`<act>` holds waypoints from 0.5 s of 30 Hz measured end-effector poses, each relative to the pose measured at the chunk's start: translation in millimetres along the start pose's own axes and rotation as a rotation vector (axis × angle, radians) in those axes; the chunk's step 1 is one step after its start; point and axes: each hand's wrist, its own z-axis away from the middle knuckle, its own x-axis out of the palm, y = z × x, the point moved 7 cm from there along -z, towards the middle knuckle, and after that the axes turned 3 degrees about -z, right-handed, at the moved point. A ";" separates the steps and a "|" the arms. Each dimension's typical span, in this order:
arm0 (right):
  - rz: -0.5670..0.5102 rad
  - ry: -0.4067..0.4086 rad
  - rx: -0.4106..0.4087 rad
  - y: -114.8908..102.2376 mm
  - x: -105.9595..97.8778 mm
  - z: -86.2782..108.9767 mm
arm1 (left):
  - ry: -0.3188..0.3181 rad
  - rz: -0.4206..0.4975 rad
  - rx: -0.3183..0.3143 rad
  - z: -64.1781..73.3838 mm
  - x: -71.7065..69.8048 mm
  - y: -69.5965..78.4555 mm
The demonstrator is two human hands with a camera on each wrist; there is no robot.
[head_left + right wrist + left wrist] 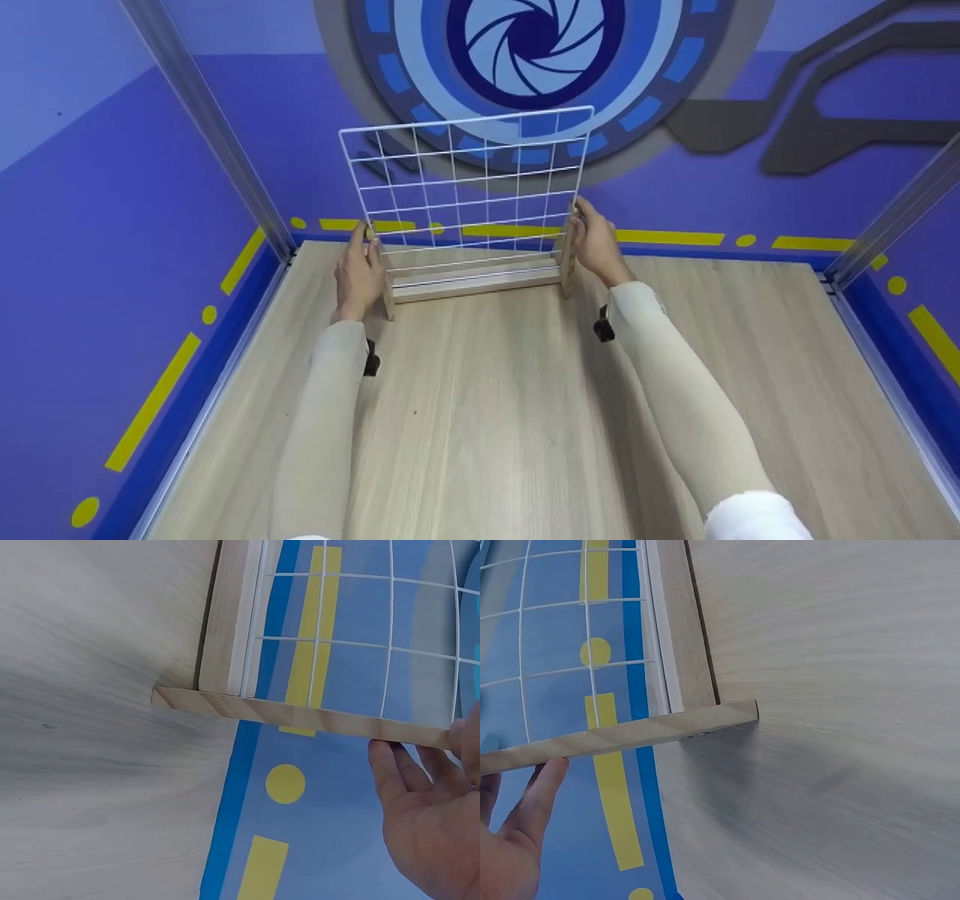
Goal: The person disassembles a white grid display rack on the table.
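A white wire-grid rack [466, 119] with a wooden base stands on the table, its mesh panel upright and leaning slightly. My left hand [358, 279] holds the upper end of the left wooden side board [388, 289]. In the left wrist view, fingertips touch the outer face of that board [630, 736]. On the other side, my right hand [598, 244] grips the top of the right side board [568, 270]. The right wrist view has the thumb at the end of this board [285, 715] and fingers against its outer face. A wooden crossbar [480, 289] joins both boards low down.
The wood-grain table [480, 420] extends in front of the rack. Behind it rises a blue-purple wall [675, 202] with yellow markings and a round printed emblem. Metal posts [217, 142] stand at the corners, and side panels border the table.
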 end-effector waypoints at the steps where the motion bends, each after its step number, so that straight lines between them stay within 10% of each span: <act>1: -0.007 -0.004 0.006 0.2 0.3 0.0 | 0.005 0.000 0.001 1.0 -0.3 -0.3; 15: -0.020 -0.001 0.007 2.0 1.7 -3.0 | 0.077 0.028 0.029 20.1 -3.5 -0.1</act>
